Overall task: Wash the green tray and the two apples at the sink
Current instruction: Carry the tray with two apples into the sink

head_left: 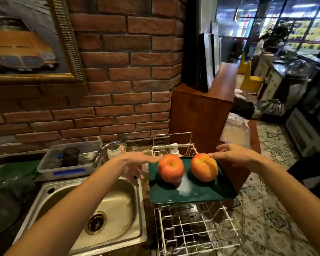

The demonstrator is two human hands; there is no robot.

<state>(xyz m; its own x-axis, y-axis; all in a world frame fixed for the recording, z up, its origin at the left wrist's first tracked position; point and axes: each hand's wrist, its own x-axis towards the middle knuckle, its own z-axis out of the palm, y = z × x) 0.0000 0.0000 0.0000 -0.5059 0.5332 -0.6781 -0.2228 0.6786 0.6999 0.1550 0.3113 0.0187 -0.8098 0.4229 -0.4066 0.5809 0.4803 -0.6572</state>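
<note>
Green tray [201,193] sits on the wire rack [196,231] right of the sink [92,206], two apples [171,168] loose on it: smooth, rollable; both hands [137,161] [235,154] open, fingertips touching apples, so lift level by opposite edges.

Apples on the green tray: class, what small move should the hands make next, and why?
Probably close each hand round its nearest apple. The left hand and right hand reach with straight fingers, touching the left apple and right apple, which sit on the green tray beside the sink.
</note>
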